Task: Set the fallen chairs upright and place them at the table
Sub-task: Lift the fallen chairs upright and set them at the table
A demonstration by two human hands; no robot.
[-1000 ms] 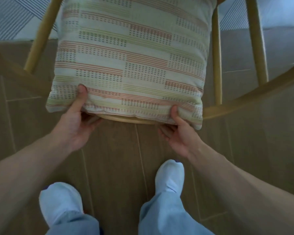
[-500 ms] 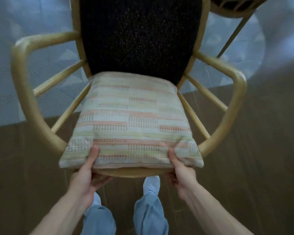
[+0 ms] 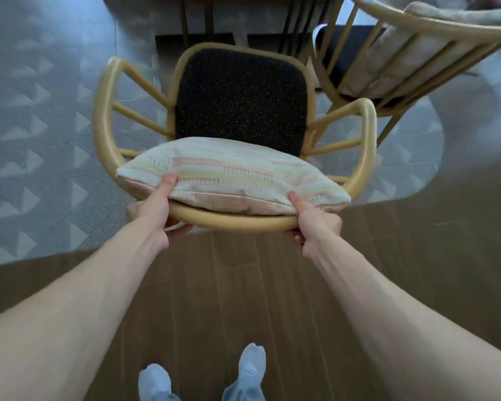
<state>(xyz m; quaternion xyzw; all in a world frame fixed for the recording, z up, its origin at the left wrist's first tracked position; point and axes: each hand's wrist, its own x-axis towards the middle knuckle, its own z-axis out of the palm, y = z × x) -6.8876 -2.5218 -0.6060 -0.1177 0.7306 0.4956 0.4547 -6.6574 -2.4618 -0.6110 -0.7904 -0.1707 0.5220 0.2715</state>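
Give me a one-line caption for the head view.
Both hands, left and right, grip the chair backrest and striped cushion.

Two chairs (image 3: 365,146) (image 3: 417,30), two cushions (image 3: 232,178) (image 3: 434,41), two hands (image 3: 152,206) (image 3: 315,224), one rug (image 3: 41,140).

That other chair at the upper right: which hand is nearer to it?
Right. The right hand grips the held chair's rail below the other chair; the left hand grips farther left.
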